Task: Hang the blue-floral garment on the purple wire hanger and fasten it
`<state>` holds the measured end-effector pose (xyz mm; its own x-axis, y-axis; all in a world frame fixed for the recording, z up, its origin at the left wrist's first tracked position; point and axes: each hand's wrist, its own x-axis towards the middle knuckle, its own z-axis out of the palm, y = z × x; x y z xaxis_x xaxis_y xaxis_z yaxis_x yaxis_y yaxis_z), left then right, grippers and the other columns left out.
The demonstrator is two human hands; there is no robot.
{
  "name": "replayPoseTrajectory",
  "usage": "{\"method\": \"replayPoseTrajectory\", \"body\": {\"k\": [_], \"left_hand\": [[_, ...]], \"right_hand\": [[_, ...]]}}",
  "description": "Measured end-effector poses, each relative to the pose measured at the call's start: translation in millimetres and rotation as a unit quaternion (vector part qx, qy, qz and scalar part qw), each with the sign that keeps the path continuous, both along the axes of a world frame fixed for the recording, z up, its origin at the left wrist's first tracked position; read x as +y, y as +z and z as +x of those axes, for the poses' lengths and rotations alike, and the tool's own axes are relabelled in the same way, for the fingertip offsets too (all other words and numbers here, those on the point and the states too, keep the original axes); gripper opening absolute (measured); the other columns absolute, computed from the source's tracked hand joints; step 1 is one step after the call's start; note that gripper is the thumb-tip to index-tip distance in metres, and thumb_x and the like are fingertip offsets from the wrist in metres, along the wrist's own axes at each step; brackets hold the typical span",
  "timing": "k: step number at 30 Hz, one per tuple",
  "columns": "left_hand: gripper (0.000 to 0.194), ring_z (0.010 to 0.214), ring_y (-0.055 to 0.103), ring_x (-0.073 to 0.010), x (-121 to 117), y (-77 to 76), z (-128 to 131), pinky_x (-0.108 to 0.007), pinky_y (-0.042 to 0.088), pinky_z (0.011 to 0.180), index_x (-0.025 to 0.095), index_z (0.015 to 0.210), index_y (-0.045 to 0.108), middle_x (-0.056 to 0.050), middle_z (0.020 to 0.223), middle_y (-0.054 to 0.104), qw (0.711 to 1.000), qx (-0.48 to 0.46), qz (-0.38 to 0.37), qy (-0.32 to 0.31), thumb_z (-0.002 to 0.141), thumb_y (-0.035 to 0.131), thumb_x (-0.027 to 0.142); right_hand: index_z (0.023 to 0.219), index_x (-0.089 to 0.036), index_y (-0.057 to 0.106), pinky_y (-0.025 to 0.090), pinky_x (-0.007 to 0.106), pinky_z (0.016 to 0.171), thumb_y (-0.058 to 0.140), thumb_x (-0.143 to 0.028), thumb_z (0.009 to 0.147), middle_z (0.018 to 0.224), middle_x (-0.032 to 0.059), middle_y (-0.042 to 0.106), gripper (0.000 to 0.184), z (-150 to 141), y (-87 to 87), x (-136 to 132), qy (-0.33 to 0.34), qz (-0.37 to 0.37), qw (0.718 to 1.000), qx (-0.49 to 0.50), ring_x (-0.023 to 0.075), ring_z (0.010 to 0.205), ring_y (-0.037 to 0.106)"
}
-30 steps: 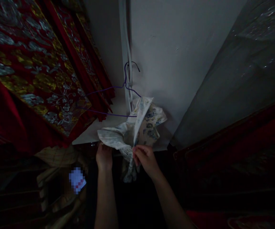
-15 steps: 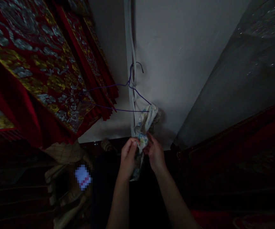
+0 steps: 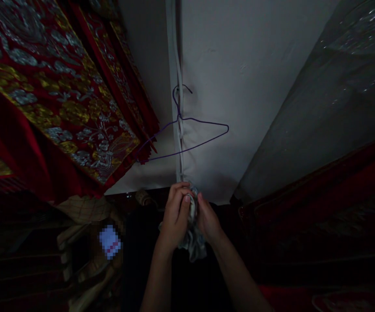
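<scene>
A crumpled pale cloth (image 3: pixel 194 250) with faint bluish markings is bunched between my hands, low in the middle of the head view. My left hand (image 3: pixel 175 213) is closed round its upper part, thumb on top. On the other side, my right hand (image 3: pixel 209 220) grips the cloth too, thumb pointing up and most fingers hidden behind the folds. The cloth's exact kind is hard to make out in this dim light. Just above my hands, a bare purple wire hanger (image 3: pixel 208 122) hangs tilted by its hook from a pale cord or strip (image 3: pixel 179 65) on the wall.
Red embroidered hangings (image 3: pixel 77 112) with gold and silver patterns fill the left, touching the hanger's left end. A plastic-covered surface (image 3: pixel 304 121) slants along the right. Lower left stands a wooden chair (image 3: pixel 67 236) with a checked cloth (image 3: pixel 85 208) and a blurred bluish item (image 3: pixel 110 241).
The cloth has come off the hanger's right end and is now gathered in both hands. The hanger has swung, its right arm tipping upward and showing bare.
</scene>
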<state>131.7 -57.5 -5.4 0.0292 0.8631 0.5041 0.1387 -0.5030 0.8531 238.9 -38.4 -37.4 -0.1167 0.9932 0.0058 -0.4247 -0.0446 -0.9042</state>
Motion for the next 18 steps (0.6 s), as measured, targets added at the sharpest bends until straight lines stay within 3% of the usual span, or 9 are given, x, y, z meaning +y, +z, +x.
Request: {"method": "replayPoseTrajectory", "body": {"k": [4,6,8,10,11,12,14,16,18], "left_hand": [[0.05,0.14,0.042,-0.0265,2,-6.5,-23,-0.043,0.03,0.118,0.024,0.145,0.043,-0.013,0.148,0.048,0.996,0.017,-0.045,-0.069,0.104,0.037,0.052],[0.065,0.137,0.046,-0.0278,4,-12.4,-40,-0.043,0.034,0.116,0.023,0.15,0.038,-0.013,0.146,0.05,0.988,0.008,-0.092,-0.126,0.102,0.023,0.064],[0.076,0.125,0.054,-0.0281,5,-17.5,-55,-0.043,0.041,0.109,0.02,0.144,0.046,-0.013,0.135,0.059,0.976,0.03,-0.131,-0.17,0.098,0.013,0.071],[0.077,0.105,0.061,-0.0258,1,-19.1,-65,-0.039,0.048,0.098,0.016,0.125,0.061,-0.011,0.114,0.068,0.957,0.117,-0.163,-0.211,0.099,0.015,0.071],[0.073,0.095,0.063,-0.0236,-2,-17.9,-67,-0.037,0.05,0.091,0.014,0.114,0.065,-0.009,0.103,0.069,0.94,0.175,-0.172,-0.236,0.1,0.019,0.069],[0.068,0.087,0.062,-0.0215,-5,-15.3,-68,-0.034,0.051,0.084,0.014,0.106,0.067,-0.008,0.095,0.069,0.922,0.231,-0.174,-0.259,0.101,0.025,0.067],[0.057,0.081,0.063,-0.0191,-11,-6.8,-67,-0.03,0.05,0.077,0.015,0.101,0.068,-0.006,0.091,0.07,0.89,0.312,-0.159,-0.292,0.101,0.035,0.062],[0.047,0.082,0.066,-0.0188,-11,2.4,-67,-0.028,0.05,0.077,0.017,0.102,0.068,-0.005,0.094,0.072,0.876,0.358,-0.142,-0.29,0.099,0.046,0.058],[0.04,0.079,0.068,-0.0198,-5,7.5,-72,-0.028,0.051,0.075,0.019,0.098,0.07,-0.004,0.09,0.073,0.872,0.393,-0.146,-0.255,0.093,0.056,0.057]], "right_hand": [[0.105,-0.022,0.067,0.053,0.032,0.086,0.079,-0.061,0.072,0.098,0.0049,0.07,0.053,0,14.5,-2,0.136,0.034,0.99,0.003,0.0215,0.096,0.067],[0.118,-0.022,0.061,0.053,0.031,0.086,0.088,-0.047,0.064,0.103,0.0041,0.069,0.066,9,25.8,3,0.222,0.07,0.971,-0.051,0.0199,0.096,0.066],[0.116,-0.019,0.061,0.053,0.028,0.078,0.089,-0.034,0.062,0.097,0.0023,0.067,0.062,23,42.1,11,0.313,0.125,0.93,-0.147,0.0173,0.088,0.064],[0.094,-0.016,0.065,0.048,0.023,0.066,0.078,-0.023,0.071,0.08,-0.001,0.063,0.027,38,63.2,20,0.37,0.2,0.866,-0.269,0.0126,0.073,0.058],[0.083,-0.015,0.065,0.044,0.021,0.062,0.07,-0.017,0.074,0.072,-0.0024,0.059,0.01,45,74.8,23,0.378,0.236,0.834,-0.325,0.0106,0.067,0.054],[0.075,-0.015,0.064,0.041,0.02,0.058,0.063,-0.011,0.075,0.067,-0.0033,0.056,0.004,51,86.4,26,0.377,0.266,0.806,-0.37,0.0093,0.063,0.051],[0.074,-0.015,0.067,0.038,0.019,0.056,0.056,-0.004,0.072,0.066,-0.0038,0.058,0.015,61,108.3,30,0.358,0.308,0.773,-0.422,0.0085,0.061,0.052],[0.087,-0.017,0.071,0.041,0.019,0.058,0.059,-0.005,0.071,0.073,-0.0027,0.065,0.023,67,126.5,36,0.33,0.336,0.775,-0.421,0.0097,0.065,0.058],[0.107,-0.018,0.071,0.045,0.02,0.061,0.066,-0.012,0.075,0.083,-0.0005,0.07,0.033,70,139.3,51,0.275,0.359,0.804,-0.386,0.0114,0.068,0.062]]}}
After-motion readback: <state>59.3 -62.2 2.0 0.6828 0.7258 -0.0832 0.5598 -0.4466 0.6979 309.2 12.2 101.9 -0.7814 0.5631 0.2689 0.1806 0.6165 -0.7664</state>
